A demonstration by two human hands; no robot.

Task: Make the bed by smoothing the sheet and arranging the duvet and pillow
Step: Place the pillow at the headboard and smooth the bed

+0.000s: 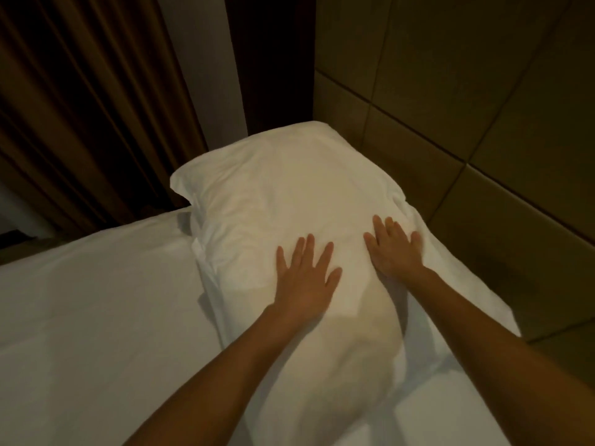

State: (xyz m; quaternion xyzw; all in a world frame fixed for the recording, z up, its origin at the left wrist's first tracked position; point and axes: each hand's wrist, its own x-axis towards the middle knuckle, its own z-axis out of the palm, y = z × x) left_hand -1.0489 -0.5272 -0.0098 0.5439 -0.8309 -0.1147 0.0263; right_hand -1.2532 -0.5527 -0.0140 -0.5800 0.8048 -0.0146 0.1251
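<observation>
1. My left hand and right hand both lie flat on the white pillow. The fingers are straight and spread, released, gripping nothing.
2. The pillow sits directly under the fingers, stretching on past their tips and back toward me.
3. It is plump and rounded, its cloth case smooth, with a loose flap left of the fingers.
4. Left of the fingers the white sheet lies flat. To their right stands a padded, panelled headboard. Beyond them, leftward, hangs a pleated brown curtain.
</observation>
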